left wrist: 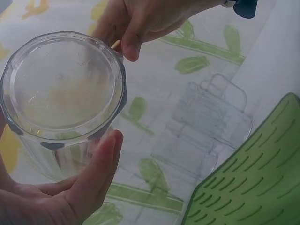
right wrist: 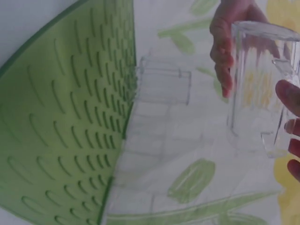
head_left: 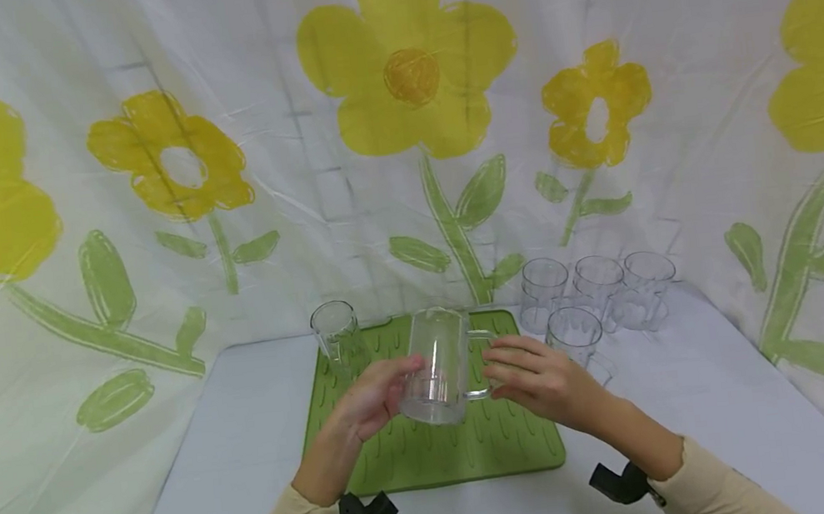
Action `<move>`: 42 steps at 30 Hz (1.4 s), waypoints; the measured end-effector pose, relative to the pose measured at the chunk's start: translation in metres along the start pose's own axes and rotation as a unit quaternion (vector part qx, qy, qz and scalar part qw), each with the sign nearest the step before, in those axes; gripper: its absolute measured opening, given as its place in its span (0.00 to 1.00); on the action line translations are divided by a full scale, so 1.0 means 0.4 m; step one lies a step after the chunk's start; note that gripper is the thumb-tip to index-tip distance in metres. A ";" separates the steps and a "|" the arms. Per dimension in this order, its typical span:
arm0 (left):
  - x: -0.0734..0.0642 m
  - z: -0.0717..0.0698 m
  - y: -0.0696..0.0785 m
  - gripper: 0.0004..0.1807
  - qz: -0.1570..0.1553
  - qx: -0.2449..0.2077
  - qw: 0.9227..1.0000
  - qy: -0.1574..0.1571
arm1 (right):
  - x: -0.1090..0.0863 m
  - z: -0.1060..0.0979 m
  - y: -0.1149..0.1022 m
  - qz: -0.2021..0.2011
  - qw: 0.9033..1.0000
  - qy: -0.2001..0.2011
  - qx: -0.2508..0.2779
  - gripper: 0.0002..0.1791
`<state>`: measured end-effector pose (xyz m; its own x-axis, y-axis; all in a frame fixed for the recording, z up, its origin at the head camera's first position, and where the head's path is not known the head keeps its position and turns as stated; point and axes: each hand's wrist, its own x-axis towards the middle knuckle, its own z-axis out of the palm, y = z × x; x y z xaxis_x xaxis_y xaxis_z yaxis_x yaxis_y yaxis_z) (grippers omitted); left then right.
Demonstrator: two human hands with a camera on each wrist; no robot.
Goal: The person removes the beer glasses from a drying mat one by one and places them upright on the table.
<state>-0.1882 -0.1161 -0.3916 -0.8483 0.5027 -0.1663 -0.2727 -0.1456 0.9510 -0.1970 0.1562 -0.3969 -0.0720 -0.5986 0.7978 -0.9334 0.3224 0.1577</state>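
Note:
A clear glass mug point(head_left: 434, 359) is held up over the green mat point(head_left: 449, 462), tilted, its thick base turned partly toward me. My left hand point(head_left: 374, 395) holds the body from the left, thumb across the near side. In the left wrist view the round base point(left wrist: 65, 86) of the mug faces the camera, with the left hand point(left wrist: 79, 197) wrapped below it. My right hand point(head_left: 545, 377) grips the handle point(head_left: 481, 392) on the right. The right wrist view shows the right hand's fingers point(right wrist: 293, 145) at the handle and the left hand point(right wrist: 225, 51) behind the glass.
Another glass mug point(head_left: 337, 332) stands at the mat's back left corner. Several more mugs point(head_left: 574, 332) are grouped on the white table point(head_left: 705, 394), right of the mat. A white cloth point(head_left: 283, 178) with yellow flowers hangs behind the table.

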 end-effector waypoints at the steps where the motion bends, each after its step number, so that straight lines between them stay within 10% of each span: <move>1: 0.001 -0.001 -0.002 0.23 0.001 0.008 1.000 0.007 | 0.000 -0.001 0.002 0.006 1.000 -0.002 0.014 0.16; 14: -0.012 0.020 -0.012 0.31 0.001 0.086 0.994 0.074 | -0.014 -0.004 0.027 0.096 0.979 0.017 0.180 0.21; 30: -0.030 0.039 -0.057 0.41 0.050 0.153 0.982 0.104 | -0.035 -0.014 0.033 0.237 0.948 -0.027 0.210 0.32; 42: -0.035 0.048 -0.098 0.41 0.125 0.182 0.969 0.111 | -0.051 -0.003 0.036 0.305 0.889 -0.034 0.341 0.27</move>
<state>-0.1569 -0.1013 -0.4215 -0.9551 0.2885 0.0671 0.0975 0.0925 0.9909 -0.2085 0.1741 -0.4102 -0.6369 -0.5162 0.5727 -0.7078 0.0969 -0.6998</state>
